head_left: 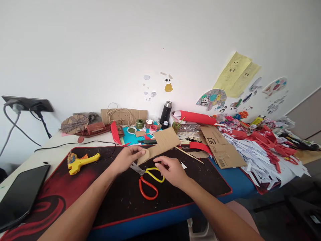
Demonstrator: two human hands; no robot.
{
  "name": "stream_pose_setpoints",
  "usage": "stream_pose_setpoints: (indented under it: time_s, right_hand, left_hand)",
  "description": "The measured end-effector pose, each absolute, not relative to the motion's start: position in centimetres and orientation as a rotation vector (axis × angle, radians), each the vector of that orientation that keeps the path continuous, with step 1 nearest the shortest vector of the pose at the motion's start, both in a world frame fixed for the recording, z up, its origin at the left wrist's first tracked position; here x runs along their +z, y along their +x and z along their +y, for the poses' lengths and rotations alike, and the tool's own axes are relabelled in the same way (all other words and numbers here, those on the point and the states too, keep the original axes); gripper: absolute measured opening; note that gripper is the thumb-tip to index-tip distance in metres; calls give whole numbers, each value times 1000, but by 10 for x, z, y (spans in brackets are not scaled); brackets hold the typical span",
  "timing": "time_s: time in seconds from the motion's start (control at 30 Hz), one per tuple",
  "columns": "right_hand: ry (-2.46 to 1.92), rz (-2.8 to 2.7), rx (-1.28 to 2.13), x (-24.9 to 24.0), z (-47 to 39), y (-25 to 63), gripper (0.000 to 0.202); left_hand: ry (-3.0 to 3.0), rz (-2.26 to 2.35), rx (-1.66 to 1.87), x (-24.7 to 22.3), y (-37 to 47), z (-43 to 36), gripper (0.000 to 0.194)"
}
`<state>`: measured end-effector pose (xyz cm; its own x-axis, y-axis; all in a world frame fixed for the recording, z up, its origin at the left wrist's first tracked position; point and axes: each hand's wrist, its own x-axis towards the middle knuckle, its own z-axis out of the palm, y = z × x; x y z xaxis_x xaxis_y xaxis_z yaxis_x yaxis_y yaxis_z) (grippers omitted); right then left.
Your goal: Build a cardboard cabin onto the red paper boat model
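My left hand (pixel 130 158) pinches a cut piece of brown cardboard (pixel 167 142) between thumb and fingers, with a small rounded end beside the thumb. The cardboard slants up to the right above the dark mat. Just right of its lower edge, my right hand (pixel 172 169) hovers with fingers bent and apart, holding nothing visible. Scissors (pixel 142 172) with one yellow and one red handle lie open on the mat below the cardboard; the yellow loop is beside my right fingertips, and the blade tips are partly hidden by my left hand.
A yellow glue gun (pixel 81 163) and a black tablet (pixel 23 192) lie left. Behind are paint jars (pixel 139 124) and a black flask (pixel 166 113). Folded cardboard (pixel 223 147) and white paper strips (pixel 258 160) lie right. A thin stick (pixel 190 154) rests behind my right hand.
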<state>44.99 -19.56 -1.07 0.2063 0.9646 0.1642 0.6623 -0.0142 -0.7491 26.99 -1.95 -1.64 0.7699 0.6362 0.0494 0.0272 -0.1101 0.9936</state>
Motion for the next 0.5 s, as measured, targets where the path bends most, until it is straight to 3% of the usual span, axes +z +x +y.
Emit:
stream_pose_setpoints:
  time_s: [0.2,0.3,0.5]
  right_hand:
    - [-1512,-1170,959,-26,-198,454,41]
    - [-1379,-1047,973,-26,-176,457,52]
    - [-1270,-945,897,-26,-133,455,53]
  left_hand:
    - [1288,530,783,-13,275,-22,50]
    - [1299,525,794,-17,280,-26,49]
    - [1260,505,770,-26,285,-29,55]
